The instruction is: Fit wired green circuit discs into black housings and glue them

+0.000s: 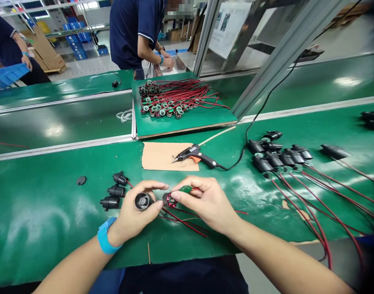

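My left hand (133, 214), with a blue band at the wrist, holds a round black housing (143, 201) with its open end facing up. Just to the right, my right hand (205, 202) pinches a small motor part (169, 199) with a green board and red wires. The part and the housing are apart, a small gap between them. Left of my left hand, black housings (116, 190) lie in a short row. Red and black wires (187, 222) stretch over the table under my hands.
A glue gun (197, 155) rests on cardboard (156, 156) ahead of my hands. Wired motor parts (171, 98) lie on a raised green board (187, 126). Several black housings (275, 157) with wires are at right. A black disc (81, 180) lies left. Two people stand beyond the bench.
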A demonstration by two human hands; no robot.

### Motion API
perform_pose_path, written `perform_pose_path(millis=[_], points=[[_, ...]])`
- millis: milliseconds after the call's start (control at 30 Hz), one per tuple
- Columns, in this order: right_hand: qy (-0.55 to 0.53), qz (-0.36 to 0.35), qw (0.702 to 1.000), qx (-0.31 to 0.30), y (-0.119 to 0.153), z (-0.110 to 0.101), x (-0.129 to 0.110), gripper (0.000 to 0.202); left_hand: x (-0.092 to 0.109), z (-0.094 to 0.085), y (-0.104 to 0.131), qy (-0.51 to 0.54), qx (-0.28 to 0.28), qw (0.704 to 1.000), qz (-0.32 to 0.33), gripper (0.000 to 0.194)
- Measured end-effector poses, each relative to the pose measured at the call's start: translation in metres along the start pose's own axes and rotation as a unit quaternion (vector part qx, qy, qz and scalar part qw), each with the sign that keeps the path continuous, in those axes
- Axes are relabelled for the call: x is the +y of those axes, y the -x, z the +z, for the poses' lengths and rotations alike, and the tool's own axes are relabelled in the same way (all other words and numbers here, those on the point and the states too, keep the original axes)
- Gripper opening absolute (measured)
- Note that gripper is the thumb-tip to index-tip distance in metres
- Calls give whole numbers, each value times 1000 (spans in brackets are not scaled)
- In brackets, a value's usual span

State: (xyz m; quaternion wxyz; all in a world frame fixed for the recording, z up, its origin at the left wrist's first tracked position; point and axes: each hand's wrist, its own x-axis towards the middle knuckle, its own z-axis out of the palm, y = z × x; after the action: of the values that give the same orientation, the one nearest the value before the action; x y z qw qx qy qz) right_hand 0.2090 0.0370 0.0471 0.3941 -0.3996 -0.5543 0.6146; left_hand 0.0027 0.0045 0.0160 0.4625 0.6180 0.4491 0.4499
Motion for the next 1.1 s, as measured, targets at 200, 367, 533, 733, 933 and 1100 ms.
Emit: perform_pose_path(millis=[200,367,533,733,933,1100], points=[[150,-107,982,48,0,0,0,12,-5,3,-9,175,-37,978,-109,38],[291,-267,916,66,3,-6,16,7,1,14,-15,271,-8,946,-176,48],[375,-370,849,52,1,-4,22,9,3,17,-12,255,0,957,-141,42],[504,-396,765,55,11,-3,9,6,6,15,-2,152,0,981,-120,34],[606,-284,739,74,50,-44,-33,11,6,10,5,17,-68,995,-66,24],[473,-200,858,-26,32,-60,-42,9,5,11,3,-52,-113,992,-30,21]])
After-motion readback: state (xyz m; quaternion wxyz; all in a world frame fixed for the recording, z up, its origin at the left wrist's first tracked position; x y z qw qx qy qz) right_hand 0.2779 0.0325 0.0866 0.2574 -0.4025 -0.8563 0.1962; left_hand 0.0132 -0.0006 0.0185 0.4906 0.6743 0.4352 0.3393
